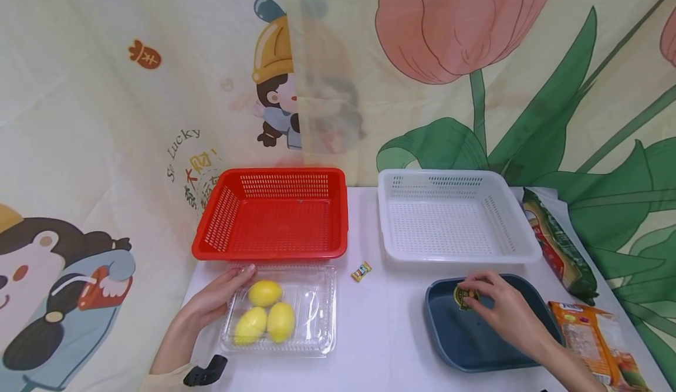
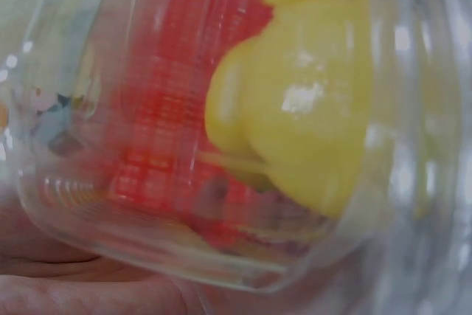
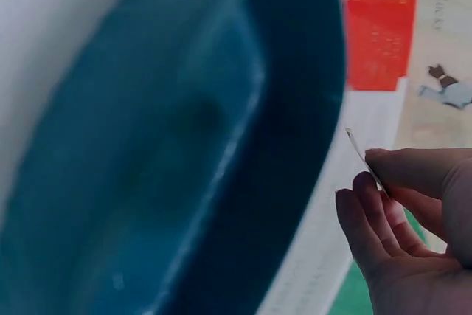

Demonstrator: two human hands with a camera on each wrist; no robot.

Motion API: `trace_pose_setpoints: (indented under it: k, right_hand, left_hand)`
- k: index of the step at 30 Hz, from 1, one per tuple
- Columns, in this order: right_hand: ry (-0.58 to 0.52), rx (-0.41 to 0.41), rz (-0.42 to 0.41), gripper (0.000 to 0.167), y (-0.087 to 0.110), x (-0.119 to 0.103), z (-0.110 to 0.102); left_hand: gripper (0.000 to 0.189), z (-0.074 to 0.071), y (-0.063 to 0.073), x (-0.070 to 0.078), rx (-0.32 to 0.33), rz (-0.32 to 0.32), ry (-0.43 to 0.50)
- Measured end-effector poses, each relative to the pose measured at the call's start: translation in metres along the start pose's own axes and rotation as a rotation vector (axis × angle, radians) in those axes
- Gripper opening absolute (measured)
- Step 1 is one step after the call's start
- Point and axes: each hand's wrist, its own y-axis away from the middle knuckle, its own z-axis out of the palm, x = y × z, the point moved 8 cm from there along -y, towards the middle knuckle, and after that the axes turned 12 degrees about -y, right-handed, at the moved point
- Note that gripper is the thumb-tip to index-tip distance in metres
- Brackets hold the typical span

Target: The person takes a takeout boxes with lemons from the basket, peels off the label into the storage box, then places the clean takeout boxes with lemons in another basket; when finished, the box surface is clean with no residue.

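Observation:
My right hand (image 1: 499, 307) pinches a small flat black-and-gold round piece (image 1: 465, 297) between thumb and fingertips, over the dark blue tray (image 1: 438, 345). Seen edge-on in the right wrist view, that piece (image 3: 358, 147) looks very thin. My left hand (image 1: 219, 295) lies along the upper left side of a clear plastic box (image 1: 314, 316), its fingers extended at the corner. Three yellow lemons (image 1: 266, 293) sit inside the box. Through its clear wall the left wrist view shows the lemons (image 2: 310, 101) close up, with part of the hand (image 2: 88, 293) below.
Behind stand a red basket (image 1: 285, 227) and a white basket (image 1: 438, 227). A small yellow-green wrapped candy (image 1: 361, 271) lies between them, nearer the front. A long green package (image 1: 560, 245) and an orange packet (image 1: 586, 339) lie along the right side. Printed curtains hang behind the table.

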Motion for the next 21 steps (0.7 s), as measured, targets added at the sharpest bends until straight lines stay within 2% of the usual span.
trace_pose_setpoints:
  k: [4, 12, 15, 21]
  right_hand:
    - [-0.007, -0.062, 0.098, 0.024, 0.009, 0.022, 0.010]
    - [0.000, -0.148, 0.179, 0.023, 0.012, 0.053, 0.026]
    - [-0.004, -0.175, 0.192, 0.023, 0.013, 0.059, 0.029]
    - [0.004, -0.190, 0.161, 0.023, 0.014, 0.063, 0.034]
  left_hand:
    - [0.071, 0.001, 0.001, 0.000, -0.001, 0.001, 0.008]
    - [0.069, 0.000, 0.002, -0.001, 0.007, -0.006, -0.004]
    - [0.068, 0.001, 0.002, -0.001, 0.003, -0.003, -0.005]
    - [0.068, 0.000, 0.002, 0.000, 0.004, -0.001, -0.006]
